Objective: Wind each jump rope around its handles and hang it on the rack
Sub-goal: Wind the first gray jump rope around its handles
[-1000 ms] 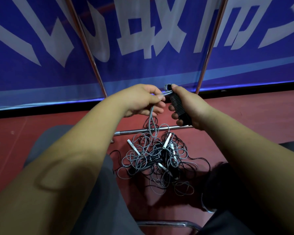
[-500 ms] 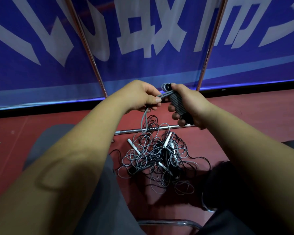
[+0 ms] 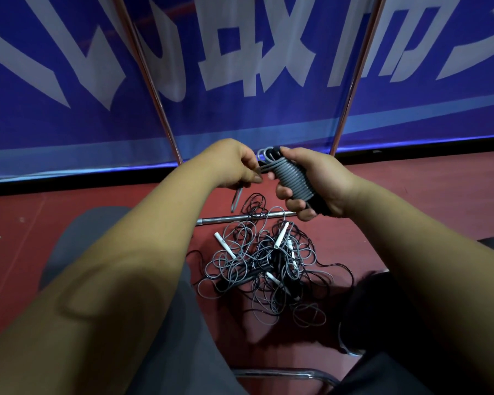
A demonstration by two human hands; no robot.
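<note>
Head view; faces forward-down, close over hands (image 3: pixel 268 178)

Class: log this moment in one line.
winding | right hand grips wound handles | left hand pinches rope tail | tangled ropes on floor

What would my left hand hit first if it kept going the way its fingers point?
Most likely the grey rope wound on the handles in your right hand: your left hand, pinching that rope's tail, points rightward at it across a small gap. Depth is unclear here.
</note>
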